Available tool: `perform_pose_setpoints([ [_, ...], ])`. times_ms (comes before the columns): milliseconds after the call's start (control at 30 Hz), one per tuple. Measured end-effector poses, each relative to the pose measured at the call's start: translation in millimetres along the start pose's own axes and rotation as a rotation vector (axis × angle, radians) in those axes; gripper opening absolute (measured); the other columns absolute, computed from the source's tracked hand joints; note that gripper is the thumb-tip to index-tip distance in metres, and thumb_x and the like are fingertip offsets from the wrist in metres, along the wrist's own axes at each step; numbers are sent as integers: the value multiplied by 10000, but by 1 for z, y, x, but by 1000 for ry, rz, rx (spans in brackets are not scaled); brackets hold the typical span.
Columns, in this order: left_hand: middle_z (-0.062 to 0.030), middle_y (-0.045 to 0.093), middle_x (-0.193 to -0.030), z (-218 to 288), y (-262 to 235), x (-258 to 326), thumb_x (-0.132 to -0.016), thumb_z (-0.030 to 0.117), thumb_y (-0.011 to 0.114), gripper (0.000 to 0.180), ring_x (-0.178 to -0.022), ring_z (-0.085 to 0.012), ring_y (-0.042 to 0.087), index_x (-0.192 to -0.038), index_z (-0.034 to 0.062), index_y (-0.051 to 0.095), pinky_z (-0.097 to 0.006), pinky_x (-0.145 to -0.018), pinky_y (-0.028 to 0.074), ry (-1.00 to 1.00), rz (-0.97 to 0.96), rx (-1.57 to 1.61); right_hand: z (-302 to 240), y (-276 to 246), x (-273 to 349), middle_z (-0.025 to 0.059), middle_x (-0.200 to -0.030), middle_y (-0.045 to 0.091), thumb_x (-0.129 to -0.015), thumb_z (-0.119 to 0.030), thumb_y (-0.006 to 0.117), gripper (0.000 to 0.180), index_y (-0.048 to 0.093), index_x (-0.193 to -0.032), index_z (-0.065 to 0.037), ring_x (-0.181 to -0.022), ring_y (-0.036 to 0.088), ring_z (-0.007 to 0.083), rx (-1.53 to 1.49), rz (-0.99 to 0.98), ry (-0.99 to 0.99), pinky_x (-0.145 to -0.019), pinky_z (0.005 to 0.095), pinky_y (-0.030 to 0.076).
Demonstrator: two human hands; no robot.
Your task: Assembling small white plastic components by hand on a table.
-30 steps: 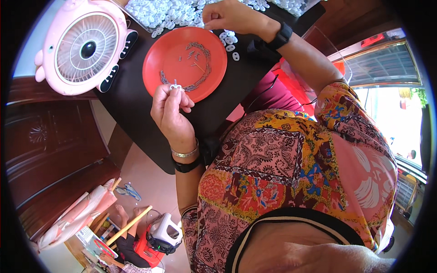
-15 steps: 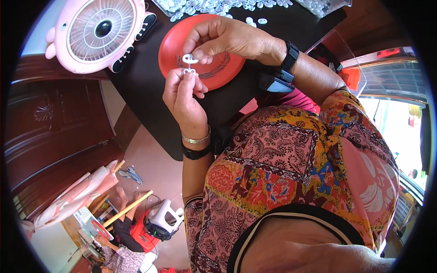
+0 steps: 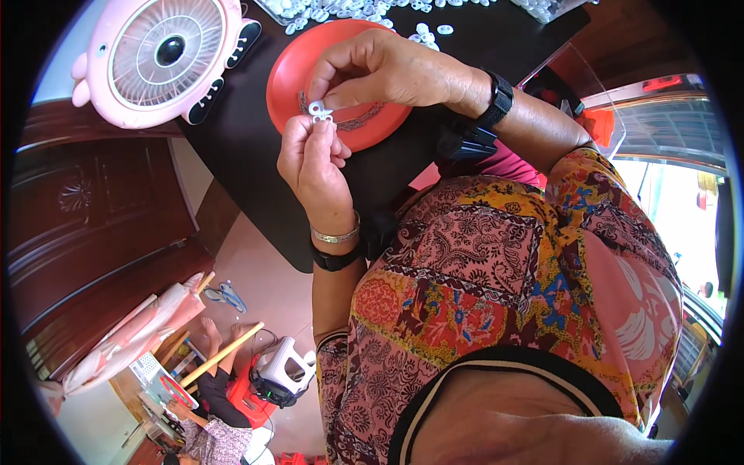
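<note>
Two hands meet over the lower right part of a red plate [image 3: 283,62], upper centre of the frame. Left hand [image 3: 314,167]: thumb and finger pinch a small white piece [image 3: 322,119] at the fingertips; other fingers curl in. Right hand [image 3: 391,70]: comes in from the right, thumb and forefinger pinching a second white piece [image 3: 315,107], its hole facing the camera. The second piece sits just above the first; whether they touch cannot be told at this scale.

On the plate, many small grey pins [image 3: 360,118] lie in a curved band, partly hidden by the hands. The plate rests on a dark table [image 3: 240,170]. Along the top edge of the frame, a heap of white pieces [image 3: 341,9]; one loose piece [image 3: 444,29] lies apart, right of it.

Upper left: pink fan [image 3: 169,53] with a dark hub. Left wrist: metal bracelet [image 3: 335,235] and black band [image 3: 336,258]. Right wrist: black strap [image 3: 497,99]. Lower left: seated person [image 3: 217,438], blue slippers [image 3: 225,297] on the floor.
</note>
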State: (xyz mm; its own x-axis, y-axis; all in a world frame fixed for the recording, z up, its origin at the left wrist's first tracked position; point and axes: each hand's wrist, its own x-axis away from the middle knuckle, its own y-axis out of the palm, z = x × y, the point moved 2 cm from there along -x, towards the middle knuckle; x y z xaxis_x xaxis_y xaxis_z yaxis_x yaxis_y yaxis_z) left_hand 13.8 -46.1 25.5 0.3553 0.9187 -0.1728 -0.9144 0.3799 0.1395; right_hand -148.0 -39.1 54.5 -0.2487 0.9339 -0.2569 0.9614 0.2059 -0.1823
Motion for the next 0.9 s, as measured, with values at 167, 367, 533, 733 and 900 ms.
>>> perform_pose_setpoints([
  [167, -14, 470, -633, -2, -1, 0, -917, 99, 469, 147, -540, -96, 465, -792, 29, 503, -210, -496, 329, -8, -3, -8, 5, 4, 1, 12, -905, 648, -882, -77, 634, 140, 637, -995, 6, -856, 603, 68, 38, 1, -13, -796, 214, 485],
  [367, -30, 485, -642, -2, 2, 0, -917, 96, 469, 133, -548, -112, 483, -832, 5, 516, -216, -499, 346, -38, 35, 11, 0, 9, 9, 16, -902, 643, -839, -55, 669, 164, 629, -992, -9, -850, 610, 87, 116, 50, -35, -801, 235, 491],
  [533, -71, 536, -655, -5, 6, -3, -920, 160, 460, 197, -551, -151, 520, -866, -17, 528, -228, -504, 381, -103, 20, 116, 4, 11, 12, 30, -890, 644, -803, -52, 695, 199, 622, -985, -22, -844, 627, 115, 226, 135, -87, -791, 260, 509],
  [733, -46, 544, -614, -2, 8, -5, -915, 185, 479, 224, -512, -106, 515, -827, 1, 573, -202, -473, 363, -140, 11, 164, -1, 11, 14, 71, -885, 648, -774, -83, 724, 239, 616, -977, -18, -837, 647, 162, 357, 125, -122, -776, 286, 526],
  [900, -36, 554, -625, -2, 9, -5, -906, 185, 495, 231, -497, -91, 503, -796, 3, 585, -193, -448, 345, -96, 66, 89, -5, 16, 15, 97, -893, 644, -767, -93, 709, 251, 612, -984, -15, -840, 656, 224, 446, 151, -192, -761, 317, 529],
])
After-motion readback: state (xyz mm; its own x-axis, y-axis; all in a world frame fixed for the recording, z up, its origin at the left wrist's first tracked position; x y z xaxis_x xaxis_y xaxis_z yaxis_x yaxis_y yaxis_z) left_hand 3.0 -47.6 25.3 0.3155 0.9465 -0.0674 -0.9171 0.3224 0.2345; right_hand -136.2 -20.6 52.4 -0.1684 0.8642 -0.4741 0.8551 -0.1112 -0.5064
